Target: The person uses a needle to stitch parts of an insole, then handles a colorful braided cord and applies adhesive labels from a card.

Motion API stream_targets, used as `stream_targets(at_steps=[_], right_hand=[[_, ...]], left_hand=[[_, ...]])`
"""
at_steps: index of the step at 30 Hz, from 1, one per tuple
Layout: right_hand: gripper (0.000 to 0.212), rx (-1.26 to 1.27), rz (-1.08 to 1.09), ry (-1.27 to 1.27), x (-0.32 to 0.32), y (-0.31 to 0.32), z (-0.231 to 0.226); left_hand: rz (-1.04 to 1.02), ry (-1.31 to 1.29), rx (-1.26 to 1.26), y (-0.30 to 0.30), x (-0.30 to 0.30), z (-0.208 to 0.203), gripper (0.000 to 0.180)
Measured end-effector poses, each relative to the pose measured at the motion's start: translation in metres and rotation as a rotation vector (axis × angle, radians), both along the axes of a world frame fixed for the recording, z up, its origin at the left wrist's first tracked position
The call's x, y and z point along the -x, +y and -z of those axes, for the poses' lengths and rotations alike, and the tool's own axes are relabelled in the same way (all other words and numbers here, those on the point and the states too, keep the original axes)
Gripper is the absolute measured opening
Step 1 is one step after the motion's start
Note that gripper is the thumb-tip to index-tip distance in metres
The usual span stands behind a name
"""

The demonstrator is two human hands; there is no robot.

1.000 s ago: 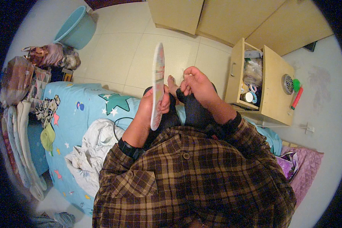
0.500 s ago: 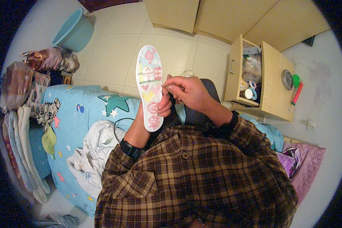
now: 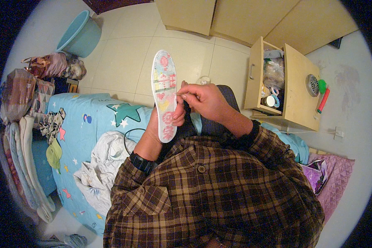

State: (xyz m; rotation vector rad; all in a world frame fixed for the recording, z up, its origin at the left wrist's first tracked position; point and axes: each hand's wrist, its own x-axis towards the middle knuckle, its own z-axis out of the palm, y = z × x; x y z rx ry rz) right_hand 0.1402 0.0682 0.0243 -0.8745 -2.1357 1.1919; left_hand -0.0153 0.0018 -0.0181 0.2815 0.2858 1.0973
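A white shoe insole [image 3: 164, 96] with red, yellow and green stitched patterns stands nearly upright before me, toe end away from me. My left hand [image 3: 177, 115] is closed around its lower right edge from behind, fingers curling at the side, the palm hidden by the insole. At the insole's right edge my right hand [image 3: 202, 100] pinches a thin, needle-like sliver [image 3: 178, 94] between thumb and index finger. Its tip points at the stitched face; whether it pierces the cloth is too small to tell.
A bed with a blue star-patterned sheet [image 3: 82, 144] lies to the left, a crumpled white cloth [image 3: 101, 165] on it. Beyond is a blue tub [image 3: 82, 35]. At the right, a wooden cabinet [image 3: 297, 91] has its drawer [image 3: 256, 74] pulled out, full of small things.
The insole has turned slightly and its top has shifted a little to the right. My right hand stays at its edge, still pinching, almost in the same place.
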Motion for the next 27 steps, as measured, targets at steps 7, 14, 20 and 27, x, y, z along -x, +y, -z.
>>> stream_targets(at_steps=[7,14,20,27], right_hand=[[0.016,0.11,0.0,0.035,-0.005,0.006,0.005],[0.025,0.059,-0.082,0.145,-0.005,0.007,0.037],[0.026,0.248,-0.004,0.186,-0.007,0.011,0.031],[0.014,-0.097,0.399,0.238,-0.016,0.02,0.012]], left_hand=[[-0.251,0.441,0.053,-0.003,-0.007,-0.025,0.016],[-0.153,0.656,0.106,-0.003,-0.007,-0.019,0.012],[-0.241,0.868,0.071,-0.001,-0.01,-0.024,0.012],[-0.34,1.014,0.098,0.001,-0.004,-0.019,0.011]])
